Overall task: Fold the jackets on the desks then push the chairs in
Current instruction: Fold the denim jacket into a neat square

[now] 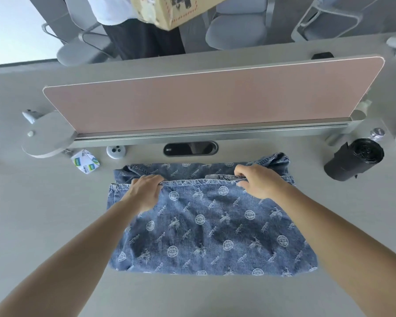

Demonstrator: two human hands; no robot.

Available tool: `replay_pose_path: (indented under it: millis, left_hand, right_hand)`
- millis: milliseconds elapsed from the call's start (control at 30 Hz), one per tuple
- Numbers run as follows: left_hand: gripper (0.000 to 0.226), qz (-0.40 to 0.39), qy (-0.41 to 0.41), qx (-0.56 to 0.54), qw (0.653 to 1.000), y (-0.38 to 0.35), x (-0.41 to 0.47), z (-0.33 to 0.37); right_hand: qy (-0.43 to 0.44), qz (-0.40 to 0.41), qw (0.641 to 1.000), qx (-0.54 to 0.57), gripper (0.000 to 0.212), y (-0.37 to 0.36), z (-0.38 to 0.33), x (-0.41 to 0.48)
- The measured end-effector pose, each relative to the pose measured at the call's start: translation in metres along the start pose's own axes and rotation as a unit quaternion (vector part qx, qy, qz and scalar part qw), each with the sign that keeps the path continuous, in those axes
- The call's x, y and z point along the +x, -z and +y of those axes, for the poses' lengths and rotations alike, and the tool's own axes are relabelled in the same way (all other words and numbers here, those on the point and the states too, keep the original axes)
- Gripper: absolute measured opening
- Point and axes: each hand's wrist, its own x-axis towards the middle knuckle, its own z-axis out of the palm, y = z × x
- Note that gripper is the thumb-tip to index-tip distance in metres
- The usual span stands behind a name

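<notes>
Denim, blue, stamped all over with pale round logos: one jacket lies on the grey desk, straight in front of the person. It is partly folded, with the near layer lying over a far strip. Two hands are on it. The left hand curls its fingers over the top hem at the left. The right hand pinches the same hem at the right, fingers and thumb clamped on the cloth.

One pink divider panel stands just beyond. One black roll of bags lies to the right and one small green-and-white packet to the left, both apart from the jacket.

Three grey chairs show past the far desk, each partly cut off. A second person stands there with one cardboard box, upper body out of frame. Sleeves and collar are hard to make out among the folds.
</notes>
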Motion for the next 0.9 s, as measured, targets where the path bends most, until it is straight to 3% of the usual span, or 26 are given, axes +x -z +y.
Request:
replay_pose_path:
  millis: [167, 300, 367, 467, 567, 800, 900]
  left_hand:
    - [0.033, 0.084, -0.02, -0.014, 0.996, 0.029, 0.03, 0.005]
    - [0.041, 0.031, -0.003, 0.088, 0.996, 0.024, 0.057, 0.017]
    - [0.048, 0.02, 0.017, 0.112, 0.993, 0.011, 0.066, 0.022]
    - [0.051, 0.017, 0.068, 0.084, 0.994, -0.011, 0.076, 0.025]
    - [0.049, 0.003, 0.093, 0.053, 0.994, -0.035, 0.075, 0.024]
    - [0.036, 0.029, 0.058, 0.083, 0.994, -0.039, 0.087, 0.01]
    - [0.034, 0.05, 0.042, 0.106, 0.992, -0.04, 0.09, 0.006]
  right_hand:
    - [0.023, 0.071, 0.997, -0.002, 0.034, 0.018, 0.013, 0.023]
    - [0.018, 0.034, 0.989, -0.144, 0.046, 0.012, 0.008, 0.048]
    - [-0.021, 0.049, 0.979, -0.199, 0.039, -0.002, 0.0, 0.056]
    - [-0.093, 0.127, 0.971, -0.179, 0.02, -0.031, -0.014, 0.064]
    - [-0.127, 0.194, 0.966, -0.116, 0.029, -0.069, -0.023, 0.065]
    - [-0.022, 0.304, 0.943, -0.136, 0.031, -0.071, 0.0, 0.093]
    - [0.029, 0.254, 0.952, -0.168, 0.036, -0.07, 0.013, 0.103]
